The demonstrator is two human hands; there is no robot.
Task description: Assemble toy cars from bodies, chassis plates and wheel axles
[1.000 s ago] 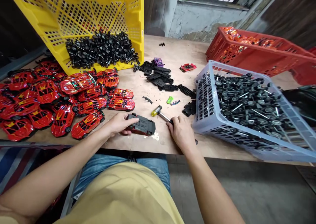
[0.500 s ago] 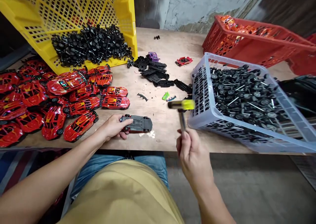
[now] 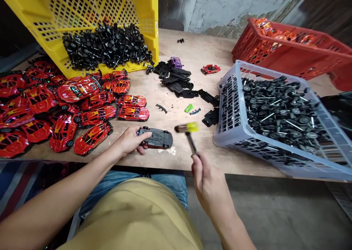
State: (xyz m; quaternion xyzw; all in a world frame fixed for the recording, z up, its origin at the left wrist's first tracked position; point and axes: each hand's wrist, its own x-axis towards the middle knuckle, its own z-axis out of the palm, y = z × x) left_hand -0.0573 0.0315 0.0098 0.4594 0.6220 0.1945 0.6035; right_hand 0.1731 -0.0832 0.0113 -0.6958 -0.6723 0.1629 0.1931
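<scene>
Fronting a flaking wall stands a wooden table; left hand pinches toy car; right hand clasps hammer

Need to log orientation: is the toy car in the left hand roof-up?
No, the left hand holds the toy car with its dark grey underside facing up.

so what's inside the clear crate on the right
Black toy wheels with silvery axles, heaped together in the clear crate. Whatever lies beneath the top layer is mostly hidden.
</scene>
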